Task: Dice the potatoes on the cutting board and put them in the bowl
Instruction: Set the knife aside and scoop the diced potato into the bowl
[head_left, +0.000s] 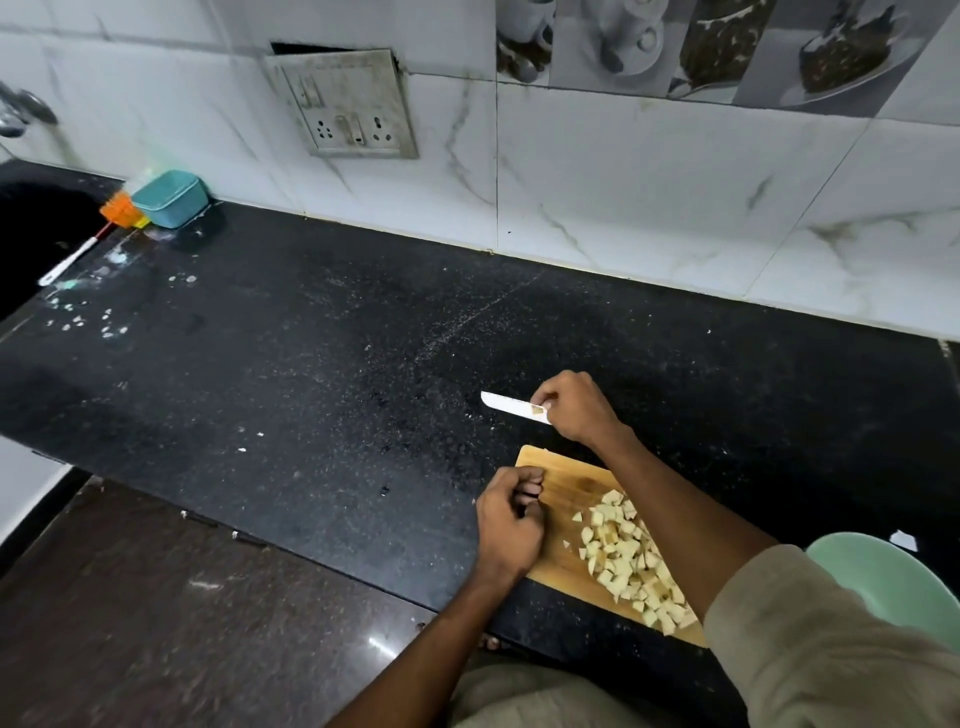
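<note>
Diced potatoes (631, 561) are lying on the cutting board (558, 480), lower right. The right hand (574, 405) is gripping the knife (511, 406) above; left hand (511, 522) fingers are curling empty beside them.

No writing can be read anywhere — the knife (514, 407) blade bears a small mark, too blurred to make out.
</note>
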